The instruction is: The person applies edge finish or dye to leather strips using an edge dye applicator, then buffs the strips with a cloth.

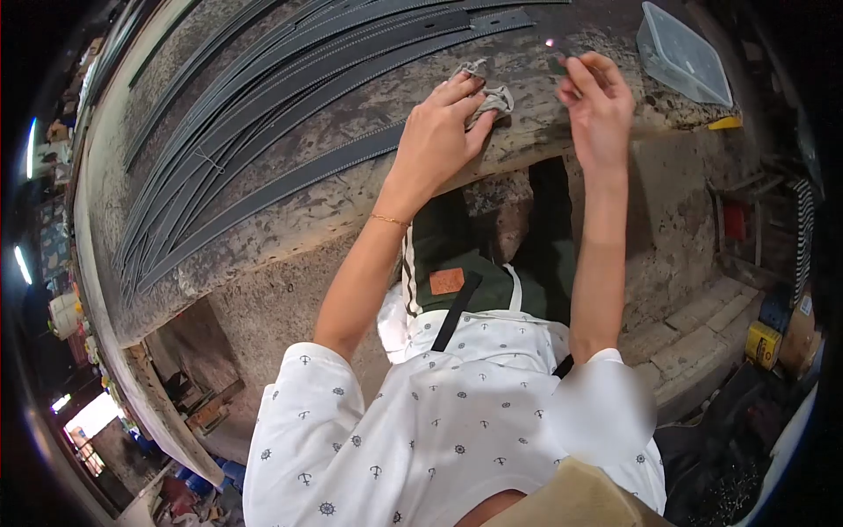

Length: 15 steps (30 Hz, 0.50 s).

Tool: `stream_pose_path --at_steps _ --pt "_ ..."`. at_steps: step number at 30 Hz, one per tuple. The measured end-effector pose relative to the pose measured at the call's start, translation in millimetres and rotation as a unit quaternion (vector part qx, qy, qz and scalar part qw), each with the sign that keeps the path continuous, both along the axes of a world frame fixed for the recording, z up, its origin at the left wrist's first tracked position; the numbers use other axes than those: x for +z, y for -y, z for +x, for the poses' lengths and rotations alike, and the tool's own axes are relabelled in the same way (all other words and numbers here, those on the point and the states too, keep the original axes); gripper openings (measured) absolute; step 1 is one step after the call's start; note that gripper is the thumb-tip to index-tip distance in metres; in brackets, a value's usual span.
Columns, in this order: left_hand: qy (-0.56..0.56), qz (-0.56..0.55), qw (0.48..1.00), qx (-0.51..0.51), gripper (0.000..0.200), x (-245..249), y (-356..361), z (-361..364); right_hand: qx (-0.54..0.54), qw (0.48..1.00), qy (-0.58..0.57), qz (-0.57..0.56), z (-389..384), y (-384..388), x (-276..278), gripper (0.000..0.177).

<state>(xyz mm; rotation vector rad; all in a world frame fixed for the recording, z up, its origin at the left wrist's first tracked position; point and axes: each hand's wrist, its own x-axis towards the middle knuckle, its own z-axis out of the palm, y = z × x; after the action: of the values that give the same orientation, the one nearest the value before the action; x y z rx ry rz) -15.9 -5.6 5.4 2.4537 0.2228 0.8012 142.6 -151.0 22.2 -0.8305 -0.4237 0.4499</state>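
Running off to the left of the left hand (439, 127), a long dark strap (290, 190) is laid flat, its long axis roughly following the front edge of the worn bench (537, 132). The strap's right end is hidden at that hand, so by far the nearer hand is the left; the right hand (599, 101) is held well apart, farther to the right.

By the left hand, a crumpled pale cloth (497, 103) is covered with fingers laid over it and the thumb set apart; whether cloth or strap is pinched beneath cannot be told. By the right hand, a small dark object (559, 61) is pinched between thumb and forefinger. Just beyond that pinch a bright spot (550, 42) is seen, but flame and glint cannot be told apart.

Relative to the left grip, then, the strap is placed to the left, and the cloth directly under the fingers. Farther out to the left and beyond, more stitched straps (307, 66) are heaped. To the right of the right hand, a clear plastic container (687, 57) is set.
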Motion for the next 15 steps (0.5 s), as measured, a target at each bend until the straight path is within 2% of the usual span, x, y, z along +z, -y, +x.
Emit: stream_pose_path --at_steps 1,3,4,5,6,7,8,10,11,14,15 --pt "0.002 0.002 1.000 0.003 0.024 2.1 -2.3 -2.2 -0.002 1.000 0.019 -0.025 3.9 -8.8 -7.7 0.010" --pt "-0.006 -0.168 0.984 0.061 0.025 6.2 -7.0 -8.8 -0.026 0.994 0.072 -0.076 8.3 -23.1 -20.5 0.009" --pt "-0.008 -0.168 0.984 0.061 0.025 8.1 -11.0 -11.1 -0.026 0.994 0.070 -0.076 10.0 -23.4 -24.0 0.009" --pt "-0.003 -0.016 0.991 0.133 0.027 9.8 -16.6 -13.9 -0.045 0.994 0.072 -0.069 10.9 -22.4 -28.8 0.010" --pt "0.001 0.135 0.971 0.199 0.031 14.4 -19.4 -16.6 -0.064 0.993 0.073 -0.065 8.1 -21.3 -28.6 0.012" --pt "-0.047 0.215 0.954 0.203 0.039 21.4 -18.8 -19.5 -0.064 0.993 0.069 -0.070 5.3 -20.3 -28.2 0.012" --pt "-0.050 0.212 0.955 0.202 0.039 25.9 -22.4 -16.7 -0.082 0.988 0.088 -0.094 3.8 -20.7 -26.7 0.014" --pt "-0.056 0.227 0.972 -0.025 0.039 28.8 -29.2 -11.2 -0.099 0.982 0.104 -0.122 4.4 -21.1 -26.0 0.016" --pt "-0.064 0.219 0.969 -0.094 0.039 20.2 -33.1 -5.3 -0.091 0.981 0.113 -0.130 5.7 -20.9 -26.6 0.017" --pt "-0.099 0.211 0.963 -0.137 0.040 17.7 -38.7 0.5 -0.080 0.977 0.130 -0.150 6.3 -19.7 -27.3 0.017" --pt "-0.078 0.224 0.960 -0.149 0.041 16.8 -42.5 2.1 -0.078 0.974 0.139 -0.159 5.4 -18.8 -27.1 0.016"
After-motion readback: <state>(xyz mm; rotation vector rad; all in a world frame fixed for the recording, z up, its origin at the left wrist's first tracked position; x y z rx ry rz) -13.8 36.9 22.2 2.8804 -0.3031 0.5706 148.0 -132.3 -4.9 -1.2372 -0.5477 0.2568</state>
